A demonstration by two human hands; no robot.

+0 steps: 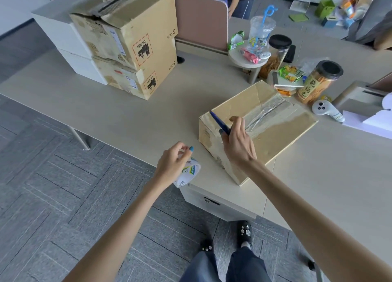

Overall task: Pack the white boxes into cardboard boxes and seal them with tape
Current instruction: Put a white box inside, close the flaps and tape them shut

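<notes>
Cardboard box (284, 131) lies closed at the desk (127, 111) edge, tape strip (267, 114) glossy along its seam; it looks worn and soft-cornered, best lifted from underneath. Right hand (237, 145) pinches a blue cutter (219, 122) over its near end; left hand (171, 165) grips the tape roll (189, 173).

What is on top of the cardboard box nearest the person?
Clear tape runs along the closed box; the right hand holds a blue tool over its near end. The contents are hidden.

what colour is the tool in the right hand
The tool is dark blue, head view.
</notes>
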